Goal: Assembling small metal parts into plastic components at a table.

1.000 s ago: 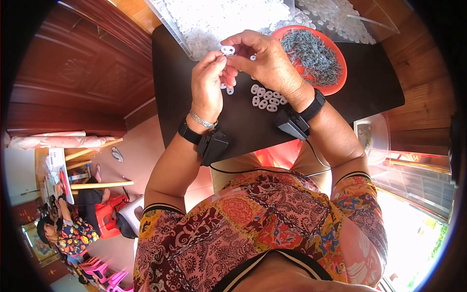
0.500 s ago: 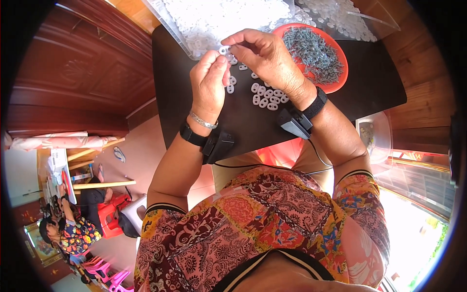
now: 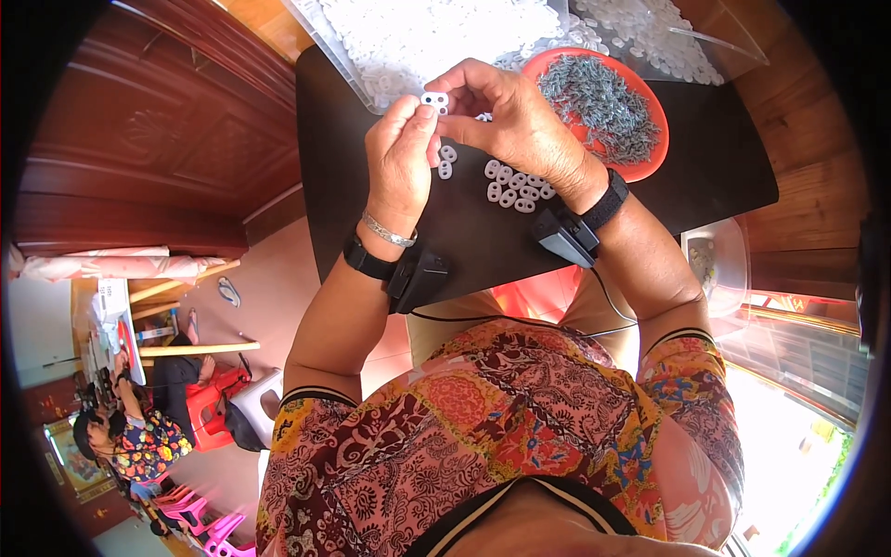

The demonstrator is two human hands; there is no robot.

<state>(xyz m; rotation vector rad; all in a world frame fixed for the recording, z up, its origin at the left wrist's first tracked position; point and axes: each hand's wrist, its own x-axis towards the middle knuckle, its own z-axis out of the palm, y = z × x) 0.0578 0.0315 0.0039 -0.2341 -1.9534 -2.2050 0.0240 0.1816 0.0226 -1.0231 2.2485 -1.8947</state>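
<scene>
The left hand and the right hand meet above the far part of the black board. Both pinch one small white piece with two holes. The left fingers close on its near side and the right fingers close on its far side, so both hands are nearly shut around it.

Just under the hands, more white pieces lie in a small bunch in the middle of the board. Two others lie a bit to the left of that bunch.

At the far right corner of the board sits a red bowl full of thin grey metal bits. At the far left edge stands a clear tray heaped with many white pieces.

The piece is tiny and held only by fingertips. I think it could slip and drop into the bunch below, or bounce off the board's edge. A wrist could also bump the bunch and scatter it.
</scene>
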